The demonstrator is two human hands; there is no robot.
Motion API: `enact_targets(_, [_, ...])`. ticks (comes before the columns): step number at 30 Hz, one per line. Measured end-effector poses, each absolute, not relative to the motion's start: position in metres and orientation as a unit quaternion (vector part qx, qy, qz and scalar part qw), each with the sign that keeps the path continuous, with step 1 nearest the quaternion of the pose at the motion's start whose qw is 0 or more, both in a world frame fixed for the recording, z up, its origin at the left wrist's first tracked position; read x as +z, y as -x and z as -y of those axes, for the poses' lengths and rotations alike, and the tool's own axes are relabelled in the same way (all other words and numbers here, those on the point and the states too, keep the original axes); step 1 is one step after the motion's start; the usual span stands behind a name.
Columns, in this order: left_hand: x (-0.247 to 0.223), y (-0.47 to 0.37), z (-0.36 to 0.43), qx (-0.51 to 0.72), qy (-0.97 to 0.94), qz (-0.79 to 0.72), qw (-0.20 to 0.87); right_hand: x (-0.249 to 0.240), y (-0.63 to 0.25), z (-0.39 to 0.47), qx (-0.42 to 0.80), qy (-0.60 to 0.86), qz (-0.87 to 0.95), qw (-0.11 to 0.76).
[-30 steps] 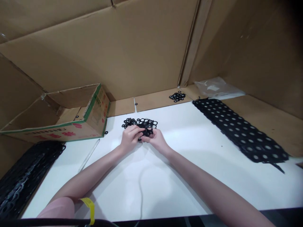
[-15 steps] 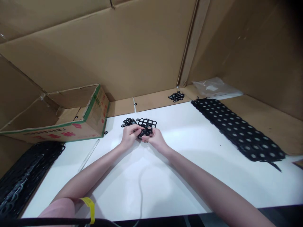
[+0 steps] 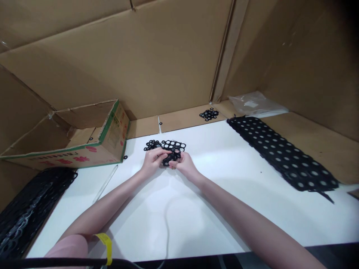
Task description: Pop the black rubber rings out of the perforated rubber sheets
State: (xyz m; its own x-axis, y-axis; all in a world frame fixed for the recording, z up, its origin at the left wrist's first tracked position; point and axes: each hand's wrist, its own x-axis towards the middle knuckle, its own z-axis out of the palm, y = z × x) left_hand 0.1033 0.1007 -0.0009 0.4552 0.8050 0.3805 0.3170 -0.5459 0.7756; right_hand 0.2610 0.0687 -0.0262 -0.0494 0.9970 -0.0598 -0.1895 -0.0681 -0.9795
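Observation:
My left hand [image 3: 154, 160] and my right hand [image 3: 182, 163] meet over the white table, fingers closed on a bunch of black rings [image 3: 168, 160]. The bunch shows between the fingertips, partly covered by them. Just behind my hands lies a black lattice sheet with round holes [image 3: 174, 144]. Loose black rings [image 3: 152, 144] are heaped beside it, behind my left hand.
An open cardboard box [image 3: 112, 144] stands at the left, with a black stack [image 3: 33, 201] in front of it. A long black perforated sheet [image 3: 283, 153] lies at the right. More rings [image 3: 209, 114] and a plastic bag [image 3: 254, 103] are at the back, before cardboard walls.
My left hand has shifted slightly left. The black bunch between my fingers has turned a little, and my right hand has stayed nearly still.

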Motion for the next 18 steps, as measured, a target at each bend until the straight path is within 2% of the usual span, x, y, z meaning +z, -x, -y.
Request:
enact_targets(6, [-0.002,-0.101,-0.097,0.379,-0.793,-0.343,0.332,-0.023,-0.261,-0.067,0.575,0.443,0.443,0.526])
enact_targets(12, [-0.010,-0.105,-0.103,0.409,-0.731,-0.368,0.403,-0.024,-0.260,-0.068,0.582,0.444,0.445,0.516])
enact_targets(18, [-0.006,-0.106,-0.105,0.412,-0.772,-0.352,0.334,-0.024,-0.261,-0.068,0.585,0.442,0.440,0.519])
